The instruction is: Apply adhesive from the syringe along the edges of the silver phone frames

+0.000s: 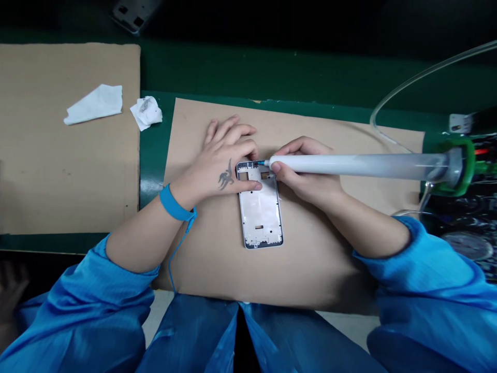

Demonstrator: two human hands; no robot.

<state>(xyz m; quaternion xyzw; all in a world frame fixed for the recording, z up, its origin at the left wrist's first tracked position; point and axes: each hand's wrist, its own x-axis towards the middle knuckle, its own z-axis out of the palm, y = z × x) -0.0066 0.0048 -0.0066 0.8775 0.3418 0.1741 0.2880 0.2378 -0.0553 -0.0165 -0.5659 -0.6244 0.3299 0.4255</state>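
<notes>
A white phone frame [260,207] with a silver rim lies flat on a brown cardboard sheet [318,259] in front of me. My left hand [223,160] rests on its top left corner, fingers stretched out and pressing it down; a blue wrist strap [174,203] circles that wrist. My right hand [306,168] is closed round the front of a long white glue syringe [365,166]. The syringe's blue tip [261,162] touches the frame's top edge.
A second cardboard sheet [58,171] at the left carries a folded white tissue [95,103]; a crumpled tissue [146,112] lies beside it on the green mat [233,72]. A clear hose [407,88] arcs to the syringe's green end cap [462,165] at the right.
</notes>
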